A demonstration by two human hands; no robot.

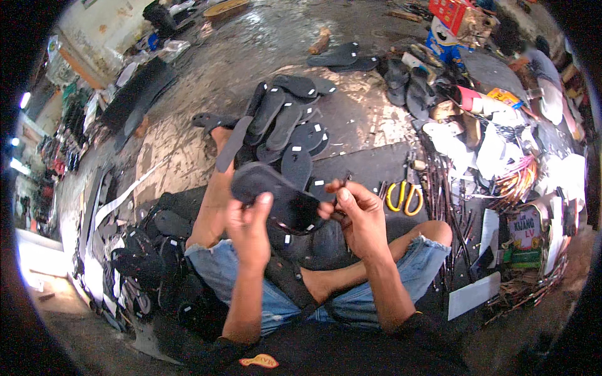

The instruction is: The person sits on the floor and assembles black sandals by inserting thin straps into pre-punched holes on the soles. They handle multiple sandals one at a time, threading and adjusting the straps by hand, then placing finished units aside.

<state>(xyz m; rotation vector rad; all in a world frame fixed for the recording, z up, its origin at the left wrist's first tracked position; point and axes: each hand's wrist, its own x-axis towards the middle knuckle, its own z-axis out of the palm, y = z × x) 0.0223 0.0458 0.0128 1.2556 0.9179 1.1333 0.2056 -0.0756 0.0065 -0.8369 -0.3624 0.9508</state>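
My left hand (248, 229) grips a black flip-flop sole (273, 188) near its left end, thumb on top. The sole is held up above my lap, tilted, with a small white tag at its right end. Close to that end, my right hand (359, 216) is closed in a pinch. A small dark thing shows between its fingers, too small to name. Beyond the held sole lies a pile of black flip-flop soles (285, 125), several with white tags. Scissors (404, 197) with yellow handles rest to the right of my right hand.
Thin dark strips (462, 235) lie beside my right knee, near a white flat piece (475, 296) and a printed tin (525, 235). More black footwear (141, 257) is heaped on my left. White plastic bags (451, 141) and another person (547, 84) are at the far right.
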